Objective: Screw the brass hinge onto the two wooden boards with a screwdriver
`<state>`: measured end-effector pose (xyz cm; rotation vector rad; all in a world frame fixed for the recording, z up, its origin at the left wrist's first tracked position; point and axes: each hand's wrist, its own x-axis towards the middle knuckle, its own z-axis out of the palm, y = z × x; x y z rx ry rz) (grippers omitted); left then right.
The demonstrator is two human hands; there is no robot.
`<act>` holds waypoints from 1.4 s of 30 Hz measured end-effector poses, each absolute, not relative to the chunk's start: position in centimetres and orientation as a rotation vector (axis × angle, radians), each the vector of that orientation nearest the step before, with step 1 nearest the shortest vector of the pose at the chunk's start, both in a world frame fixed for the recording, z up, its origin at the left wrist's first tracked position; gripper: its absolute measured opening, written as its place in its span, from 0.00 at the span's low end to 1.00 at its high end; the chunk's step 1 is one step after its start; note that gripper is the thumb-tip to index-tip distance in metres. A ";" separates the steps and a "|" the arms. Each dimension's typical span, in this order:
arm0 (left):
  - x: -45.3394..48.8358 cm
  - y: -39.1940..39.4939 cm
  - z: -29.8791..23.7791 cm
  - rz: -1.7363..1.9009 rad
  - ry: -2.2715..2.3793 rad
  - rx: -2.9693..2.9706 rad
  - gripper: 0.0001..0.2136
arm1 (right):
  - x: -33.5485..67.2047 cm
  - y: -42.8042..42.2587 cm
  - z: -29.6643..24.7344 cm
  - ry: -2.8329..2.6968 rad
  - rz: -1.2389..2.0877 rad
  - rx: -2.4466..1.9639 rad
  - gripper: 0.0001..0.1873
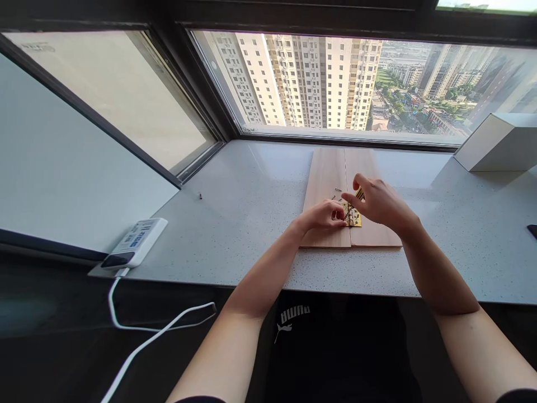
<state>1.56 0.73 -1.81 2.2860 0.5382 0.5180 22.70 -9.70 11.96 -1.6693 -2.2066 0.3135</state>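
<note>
Two light wooden boards [351,224] lie side by side on a speckled grey stone sill [235,240], with a thin seam between them. A brass hinge [353,216] lies over that seam, partly hidden by my hands. My left hand [323,217] has its curled fingers at the hinge's left edge and seems to grip it. My right hand [377,204] hovers just to the right with its fingers apart, close to a raised brass part [359,194]. Several small screws [338,190] lie on the boards above my left hand.
A white power unit [135,243] with a white cable sits at the sill's left front. A lone small screw [200,196] lies further left. A white box [499,143] stands at the right, with a dark object [532,230] at the frame's edge. Window glass runs behind.
</note>
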 end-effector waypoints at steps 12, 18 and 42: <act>1.5 0.9 -1.8 0.445 0.529 2.238 0.07 | 22.8 -9.7 11.8 -2.252 0.225 -1.653 0.12; 1.8 0.7 -1.6 0.474 0.538 2.217 0.12 | 22.1 -9.8 12.3 -2.193 0.230 -1.812 0.10; 1.6 1.1 -1.9 0.488 0.494 2.194 0.08 | 23.2 -9.8 12.1 -2.220 0.300 -1.590 0.09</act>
